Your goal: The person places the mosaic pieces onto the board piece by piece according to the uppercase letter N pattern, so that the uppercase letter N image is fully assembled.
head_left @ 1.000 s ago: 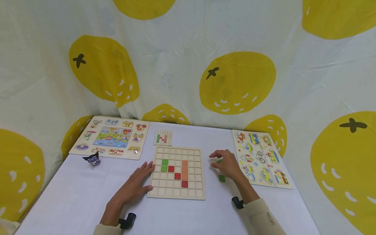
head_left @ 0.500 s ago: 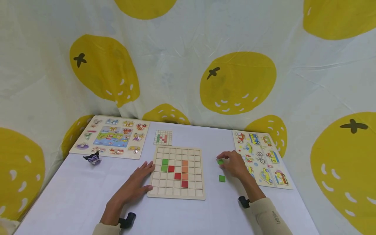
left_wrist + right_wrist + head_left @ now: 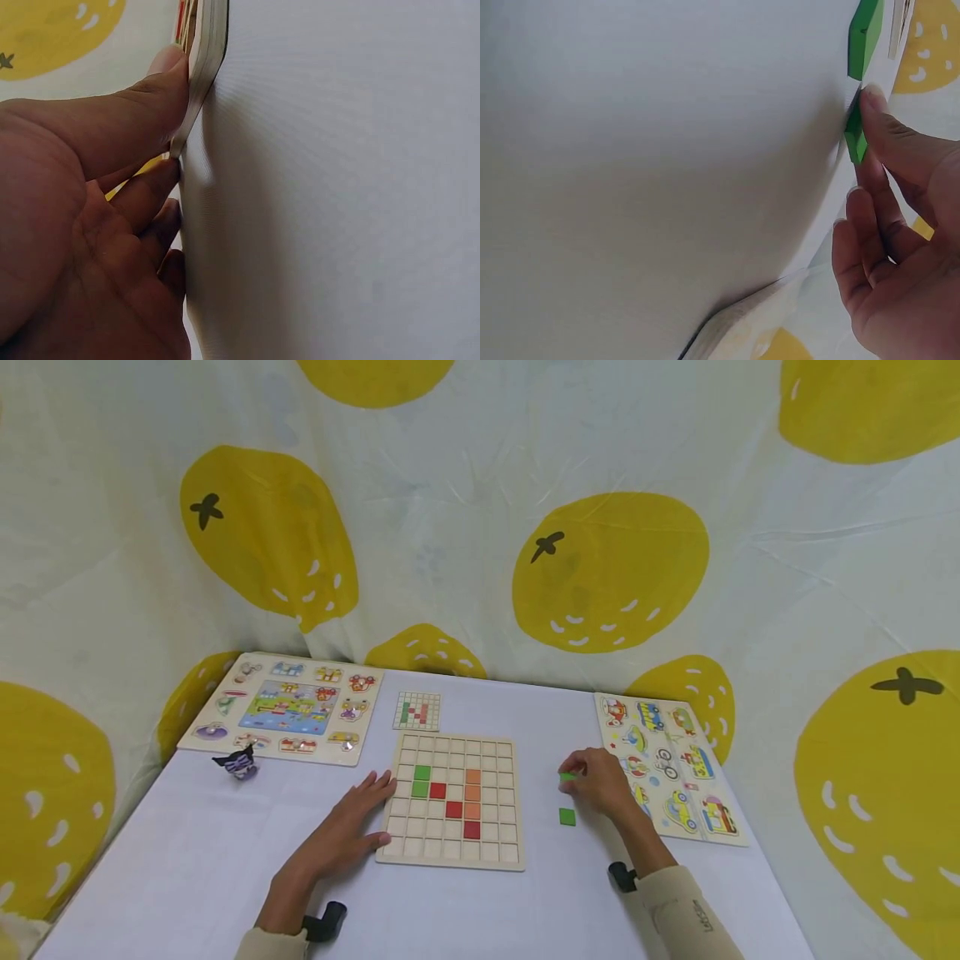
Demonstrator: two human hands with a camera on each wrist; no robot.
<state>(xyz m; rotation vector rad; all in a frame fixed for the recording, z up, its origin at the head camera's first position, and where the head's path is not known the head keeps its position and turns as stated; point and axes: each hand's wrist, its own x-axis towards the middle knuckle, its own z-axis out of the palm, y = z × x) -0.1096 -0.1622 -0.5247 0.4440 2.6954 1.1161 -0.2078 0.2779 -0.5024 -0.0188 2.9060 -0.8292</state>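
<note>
My right hand [image 3: 602, 783] pinches a green square tile [image 3: 567, 777] between thumb and fingers, right of the wooden grid board [image 3: 498, 852]. In the right wrist view, the pinched tile [image 3: 856, 135] is tipped on edge close to the table. Another green tile [image 3: 567, 817] lies flat a little nearer to me. My left hand [image 3: 347, 828] rests at the board's left edge, fingers extended, the thumb touching its side in the left wrist view. Set in the grid are two green tiles [image 3: 421, 781], several red tiles [image 3: 453, 810] and several orange tiles [image 3: 472, 792].
Behind the board lies a small pattern card [image 3: 430, 724] with a coloured grid. A picture puzzle [image 3: 352, 758] sits at back left, with a small dark figurine [image 3: 239, 763] before it. A vehicle puzzle [image 3: 720, 837] lies beyond my right hand. Patterned cloth hangs behind the table.
My right hand has moved slightly right and closed its thumb and fingers on the farther green tile, which is now tipped up. My left hand and the board have stayed put.
</note>
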